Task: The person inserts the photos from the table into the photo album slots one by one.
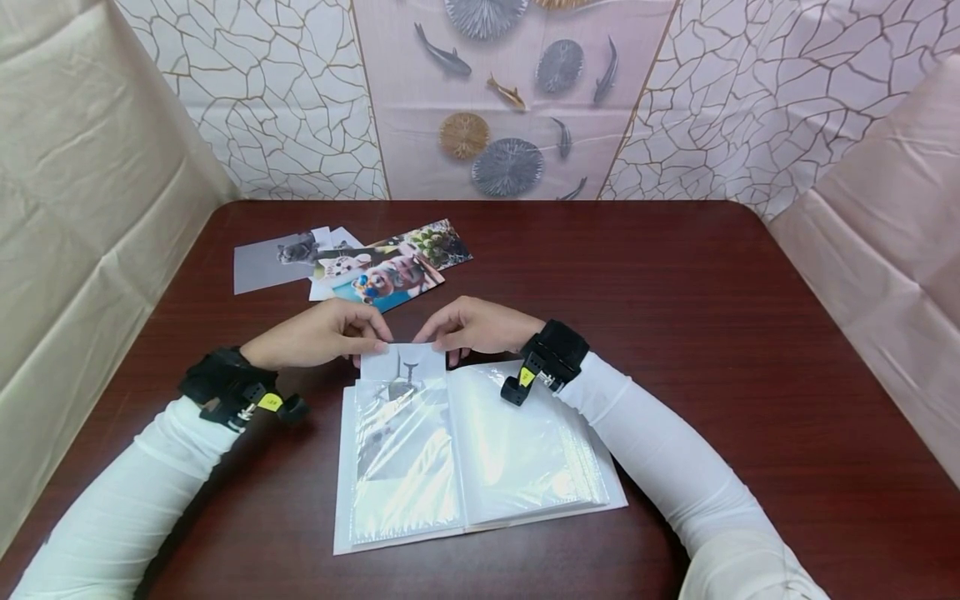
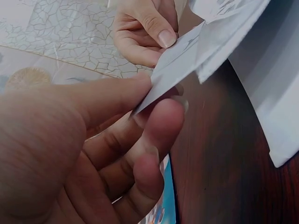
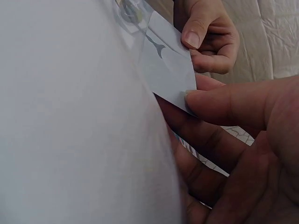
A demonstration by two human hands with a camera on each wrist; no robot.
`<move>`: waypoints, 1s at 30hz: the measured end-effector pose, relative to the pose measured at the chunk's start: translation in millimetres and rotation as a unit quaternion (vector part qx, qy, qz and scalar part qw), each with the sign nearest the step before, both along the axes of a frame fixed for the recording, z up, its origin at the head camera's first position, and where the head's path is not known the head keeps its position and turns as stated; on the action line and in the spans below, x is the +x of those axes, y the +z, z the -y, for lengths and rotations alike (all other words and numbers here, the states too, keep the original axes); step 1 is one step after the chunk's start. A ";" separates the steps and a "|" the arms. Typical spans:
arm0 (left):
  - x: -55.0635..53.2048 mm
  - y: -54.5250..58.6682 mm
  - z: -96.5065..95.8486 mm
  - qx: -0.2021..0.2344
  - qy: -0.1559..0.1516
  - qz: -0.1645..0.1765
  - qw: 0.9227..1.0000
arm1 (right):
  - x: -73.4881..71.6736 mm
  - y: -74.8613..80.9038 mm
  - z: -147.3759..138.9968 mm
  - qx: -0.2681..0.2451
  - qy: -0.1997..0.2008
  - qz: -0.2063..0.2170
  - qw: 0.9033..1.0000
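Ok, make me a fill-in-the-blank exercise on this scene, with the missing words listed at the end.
1. The left hand and the right hand pinch the photo by the end that sticks ____ of the clear pocket.
2. As the person sees it, that pocket is on the ____ page of the album.
3. The album on the table is not closed but ____.
4. The sleeves on both arms are coloured ____.

Missing words: out; left; open; white.
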State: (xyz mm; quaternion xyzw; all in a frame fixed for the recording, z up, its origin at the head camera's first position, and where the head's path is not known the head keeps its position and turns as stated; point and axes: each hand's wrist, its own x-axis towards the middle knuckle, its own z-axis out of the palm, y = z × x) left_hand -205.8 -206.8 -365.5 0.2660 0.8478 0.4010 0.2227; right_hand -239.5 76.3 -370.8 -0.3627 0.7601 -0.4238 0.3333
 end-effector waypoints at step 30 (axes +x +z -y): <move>-1.3 -4.3 -0.9 -0.016 -0.089 -0.014 0.996 | 5.0 3.3 2.9 0.053 0.111 -0.023 0.992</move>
